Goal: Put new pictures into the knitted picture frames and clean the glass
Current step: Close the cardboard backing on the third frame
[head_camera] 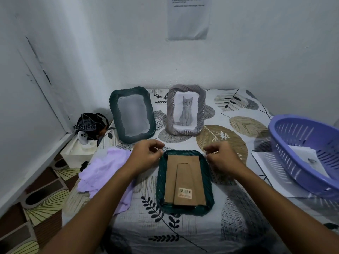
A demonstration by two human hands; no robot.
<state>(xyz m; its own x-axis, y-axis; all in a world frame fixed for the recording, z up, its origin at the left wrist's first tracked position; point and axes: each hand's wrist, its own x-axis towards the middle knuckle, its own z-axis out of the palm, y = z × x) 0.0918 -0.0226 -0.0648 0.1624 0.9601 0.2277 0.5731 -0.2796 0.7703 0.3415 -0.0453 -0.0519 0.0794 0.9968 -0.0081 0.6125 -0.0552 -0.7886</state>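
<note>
Both the left hand (146,154) and the right hand (221,156) curl, fingertips picking at the top corners of the face-down green frame (184,208) on the desk (238,226). Prying the cardboard backing (183,173) unevenly may crease it or shift the glass beneath.

Purple basket (286,143) at right on leaf-print cloth (183,230); black pouch (89,123) far left, paper sheet (189,17) on wall.

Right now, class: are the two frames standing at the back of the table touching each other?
Apart. The head view shows patterned tablecloth between the dark green frame and the grey cat frame.
</note>
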